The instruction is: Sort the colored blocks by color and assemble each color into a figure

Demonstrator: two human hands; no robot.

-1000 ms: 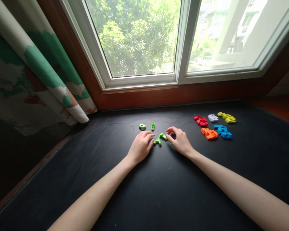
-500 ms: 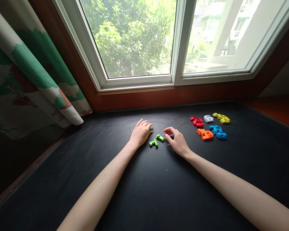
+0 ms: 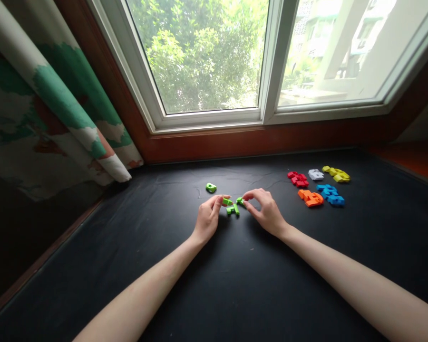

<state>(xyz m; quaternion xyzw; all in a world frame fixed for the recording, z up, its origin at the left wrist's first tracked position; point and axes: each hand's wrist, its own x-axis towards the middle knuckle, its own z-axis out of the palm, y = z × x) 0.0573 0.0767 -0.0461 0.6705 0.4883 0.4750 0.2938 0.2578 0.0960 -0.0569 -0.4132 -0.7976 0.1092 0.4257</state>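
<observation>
Between thumb and fingers, my left hand [image 3: 209,214] pinches a small green plastic block [image 3: 227,202]. My right hand [image 3: 267,209] has its thumb and fingertips closed on a second green block [image 3: 240,201], low over the black surface. Just below and between the two hands lies a branched green block [image 3: 233,210]. Farther back, beyond my left hand, a rounded green block [image 3: 210,187] rests alone. The fingertips partly cover both pinched blocks.
To the right lie groups of red [image 3: 298,179], white [image 3: 316,174], yellow [image 3: 337,174], orange [image 3: 311,197] and blue blocks [image 3: 330,194] on the black tabletop [image 3: 214,285]. A window [image 3: 207,117] stands behind, and a patterned curtain [image 3: 71,104] hangs at left.
My left hand has come back toward me with a green block, uncovering the rounded one behind it. My right hand has closed on the green block near its fingertips.
</observation>
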